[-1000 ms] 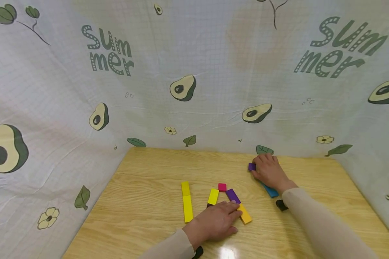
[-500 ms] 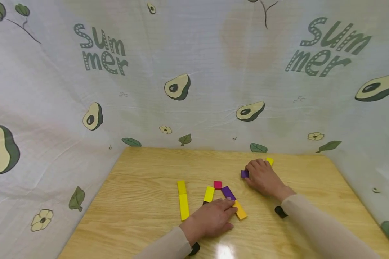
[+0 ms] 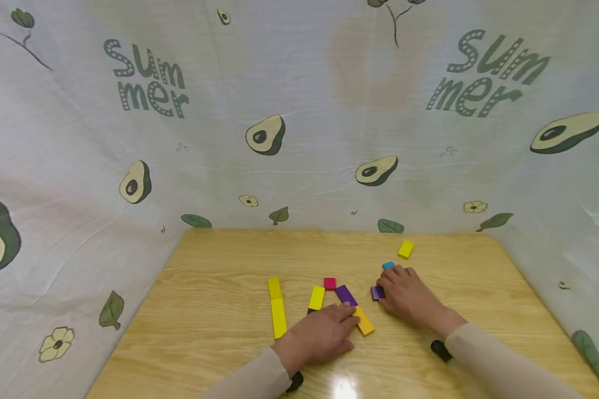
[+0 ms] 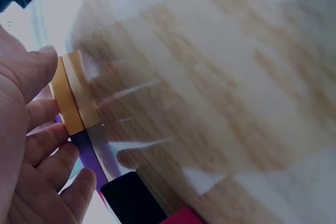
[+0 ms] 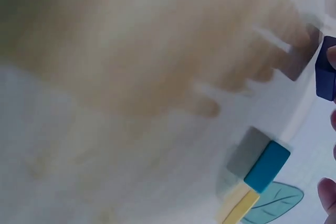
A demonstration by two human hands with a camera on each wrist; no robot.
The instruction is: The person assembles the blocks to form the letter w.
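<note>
My right hand (image 3: pixel 409 296) pinches a small purple block (image 3: pixel 377 293) on the table's right half; the right wrist view catches that dark purple block (image 5: pixel 325 72) with a fingertip against it. A blue block (image 3: pixel 388 266) lies just beyond this hand, partly covered by it. My left hand (image 3: pixel 321 335) rests low over the table, its fingers touching the orange block (image 3: pixel 363 321). End to end with the orange block lies a longer purple block (image 3: pixel 346 296). Left of them a yellow block (image 3: pixel 316 298) meets a black block (image 3: pixel 311 311), mostly hidden by the left hand.
A small red block (image 3: pixel 330 284) sits at the top of the two slanting rows. Two yellow blocks (image 3: pixel 278 317) form a line to the left. Another yellow block (image 3: pixel 406 249) lies at the back right. A printed cloth (image 3: pixel 319 166) hangs behind the wooden table (image 3: pixel 204 310).
My right hand has come nearer, bringing the small purple block toward the slanting rows. The blue and yellow blocks behind it are uncovered. My left hand stays by the orange block; the view shifts slightly.
</note>
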